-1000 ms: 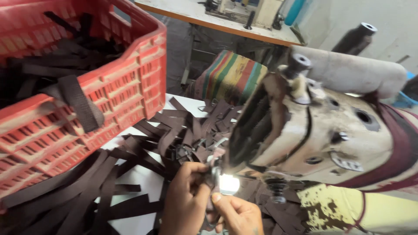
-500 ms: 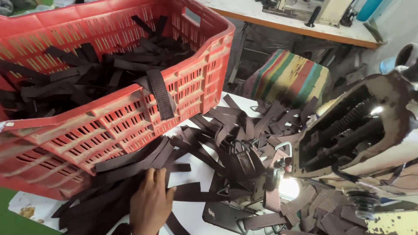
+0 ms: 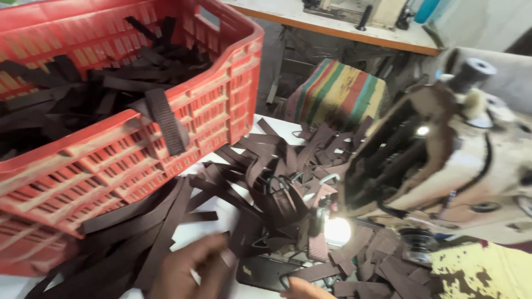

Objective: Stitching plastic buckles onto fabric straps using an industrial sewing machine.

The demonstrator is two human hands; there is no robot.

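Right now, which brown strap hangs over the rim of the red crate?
The short wide strap on the crate's near wall; the others lie inside or on the table.

Red crate point(image 3: 127, 160); dark brown straps point(image 3: 260, 177); cushion point(image 3: 338, 91) striped green, yellow, red; cream sewing machine point(image 3: 465, 166).

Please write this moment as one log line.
left hand: on dark straps | right hand: near lamp | red crate: beside

Beyond your white worktop point(image 3: 266, 124) stands a stool with a striped cushion point(image 3: 338, 91). Behind it, a wooden bench point(image 3: 338, 27) runs along a pale wall point(image 3: 493, 22).
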